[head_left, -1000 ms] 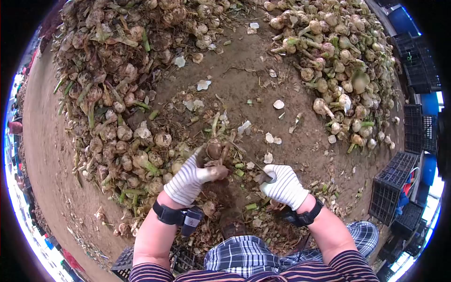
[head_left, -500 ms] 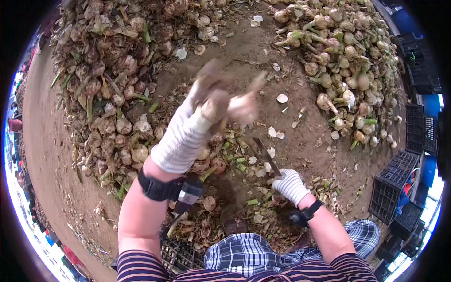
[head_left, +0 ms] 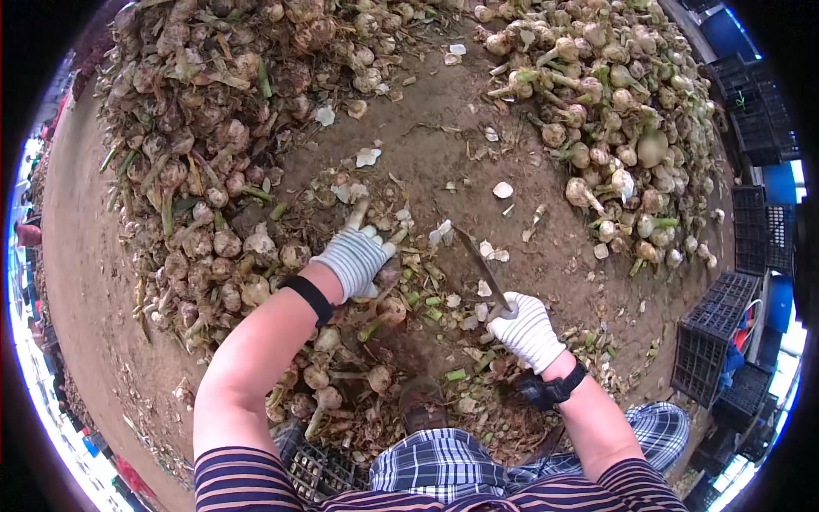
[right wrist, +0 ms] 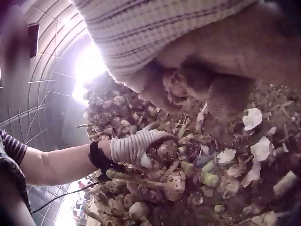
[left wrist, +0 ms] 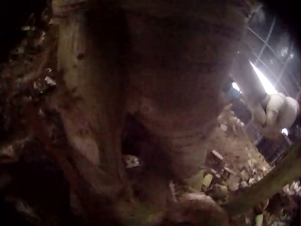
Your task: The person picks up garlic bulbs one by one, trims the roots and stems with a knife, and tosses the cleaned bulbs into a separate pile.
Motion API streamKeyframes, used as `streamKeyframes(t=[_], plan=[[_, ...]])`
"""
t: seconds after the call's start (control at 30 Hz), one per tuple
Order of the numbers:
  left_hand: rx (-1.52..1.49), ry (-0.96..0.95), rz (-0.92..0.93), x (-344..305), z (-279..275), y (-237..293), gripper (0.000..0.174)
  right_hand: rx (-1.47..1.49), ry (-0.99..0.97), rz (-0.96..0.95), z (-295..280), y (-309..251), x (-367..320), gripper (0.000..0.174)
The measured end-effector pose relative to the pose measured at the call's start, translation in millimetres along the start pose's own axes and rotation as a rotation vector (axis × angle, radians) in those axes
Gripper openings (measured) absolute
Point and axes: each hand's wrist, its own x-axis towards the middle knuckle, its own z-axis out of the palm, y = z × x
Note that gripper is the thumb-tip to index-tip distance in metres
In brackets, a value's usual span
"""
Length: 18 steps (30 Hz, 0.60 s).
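My gloved left hand [head_left: 351, 259] reaches down at the edge of the left garlic heap, fingers spread. In the right wrist view, the left hand [right wrist: 135, 147] lies against a dirty bulb [right wrist: 167, 149], its thumb and fingers apart. Dark blurred glove fabric fills much of the left wrist view, hiding what the palm touches. The gloved right hand [head_left: 527, 333] grips a knife [head_left: 482, 269] by its handle, blade slanting up and left over the soil. A bulb with a green stem [head_left: 390, 311] lies just below the left hand.
A tall garlic heap [head_left: 196, 128] covers the left, another heap of stemmed bulbs [head_left: 623, 111] the upper right. Cut stems and peel litter the soil [head_left: 444, 162] between. Black crates [head_left: 715, 328] stand at right; another crate [head_left: 320, 461] is beside the checked trouser leg.
The left hand swung up and forward holding stemmed garlic, blurred half a second ago; now it is back lower at the heap without that garlic. The knife now stands out clearly, its blade raised.
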Motion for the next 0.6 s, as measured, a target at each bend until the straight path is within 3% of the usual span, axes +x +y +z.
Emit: streamKeyframes(t=[0.07,0.13,0.17,0.2,0.27,0.3,0.4,0.43,0.53,0.57,0.6], plan=[[-0.056,0.1,-0.024,-7.0,4.9,1.4,0.073,-0.094,0.002,-0.05,-0.9,0.0,1.8,0.012],[-0.405,0.246,-0.212,-16.6,8.4,1.0,0.077,-0.17,0.037,-0.119,-1.8,-4.9,-3.3,0.013],[-0.618,0.469,-0.253,-24.7,18.1,5.2,0.077,-0.134,0.054,-0.146,-3.8,-11.8,-9.2,0.014],[-0.614,0.47,-0.251,-28.7,22.5,12.4,0.077,-0.131,0.058,-0.145,-8.3,-23.2,-13.6,0.014],[-0.833,0.814,-0.222,-40.5,28.3,29.6,0.076,-0.493,0.028,-0.271,-13.3,-42.2,-19.7,0.014],[-1.073,0.891,-0.151,-45.3,34.4,37.8,0.07,-0.503,0.032,-0.35,-10.2,-44.2,-19.2,0.015],[-1.89,0.691,0.18,-55.7,29.9,60.3,0.062,-0.495,0.017,-0.413,-7.0,-54.9,-19.3,0.014],[-1.978,0.787,0.243,-62.5,18.9,65.2,0.062,-0.527,0.027,-0.463,-7.9,-54.6,-19.2,0.014],[-1.77,0.771,0.11,-37.3,50.6,65.0,0.055,-0.541,0.038,-0.518,-5.4,-65.4,-20.1,0.013],[-2.068,0.746,0.028,-42.5,38.9,71.9,0.056,-0.543,0.035,-0.517,-3.6,-69.5,-19.8,0.013],[-2.072,0.746,0.029,-35.3,42.1,81.8,0.056,-0.557,0.03,-0.503,-1.2,-74.5,-18.7,0.013]])
